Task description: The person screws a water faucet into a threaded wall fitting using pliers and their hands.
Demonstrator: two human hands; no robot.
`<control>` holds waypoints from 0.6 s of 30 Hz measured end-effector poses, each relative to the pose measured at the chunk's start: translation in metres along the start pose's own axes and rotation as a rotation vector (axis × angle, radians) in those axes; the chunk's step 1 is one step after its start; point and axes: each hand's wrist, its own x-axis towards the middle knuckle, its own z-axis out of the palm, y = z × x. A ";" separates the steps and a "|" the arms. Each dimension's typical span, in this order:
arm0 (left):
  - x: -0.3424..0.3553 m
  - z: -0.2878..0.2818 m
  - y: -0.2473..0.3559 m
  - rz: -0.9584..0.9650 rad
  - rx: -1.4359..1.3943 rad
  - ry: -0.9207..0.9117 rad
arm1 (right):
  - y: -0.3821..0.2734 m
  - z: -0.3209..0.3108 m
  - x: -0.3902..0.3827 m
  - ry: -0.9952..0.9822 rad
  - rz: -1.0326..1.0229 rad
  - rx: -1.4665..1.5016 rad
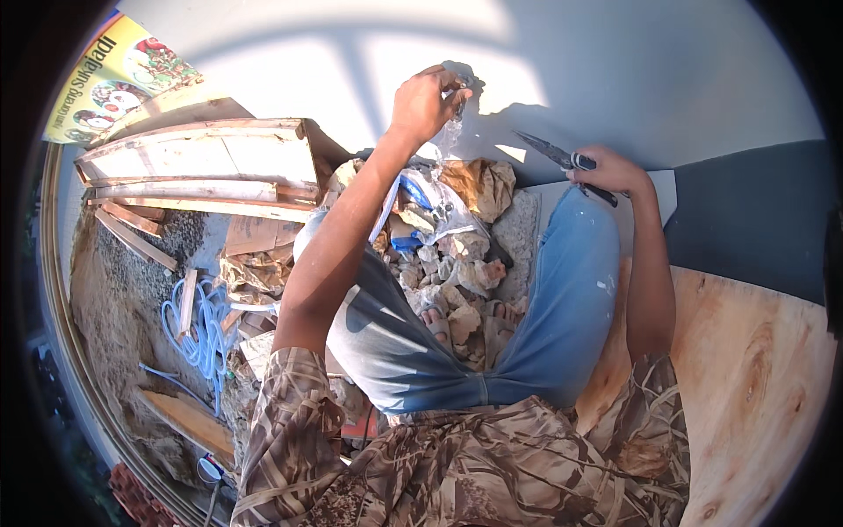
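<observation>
A pale wall (667,88), lit by the sun in part, stands beyond both hands. Behind the right hand, on its outer side, lies a broad plywood board (755,360). A long wooden frame (202,158) lies to the left of the left hand. Below the left hand, between the person's legs, there is a heap of rubble (461,272), and a coiled blue hose (202,325) lies further to the left. The right hand (615,171), just beside the right knee (575,211), is closed around a pliers-like tool (562,156), whose dark tip points away from this grip, toward the wall and to the left. The left hand (430,105) is raised close to the wall with curled fingers. Just under these fingers hangs some clear plastic (450,139), and at the fingertips there is a small dark piece (458,77); whether the hand grips either of them, one cannot tell.
</observation>
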 end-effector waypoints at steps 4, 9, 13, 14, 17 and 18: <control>0.000 -0.007 0.001 0.007 -0.002 -0.022 | -0.067 0.030 0.027 -0.068 -0.211 -0.380; 0.012 0.010 0.017 0.030 -0.043 -0.014 | -0.059 0.238 0.099 -0.337 -0.238 -0.597; 0.002 -0.002 0.000 -0.014 0.005 -0.012 | -0.110 0.345 0.108 -0.355 -0.331 -0.428; 0.002 -0.003 0.003 -0.018 -0.002 -0.013 | -0.113 0.361 0.108 -0.342 -0.292 -0.357; -0.002 -0.004 -0.003 0.014 -0.015 -0.027 | -0.126 0.381 0.097 -0.373 -0.253 -0.254; 0.001 -0.004 -0.004 0.039 -0.025 -0.024 | -0.125 0.379 0.094 -0.361 -0.248 -0.203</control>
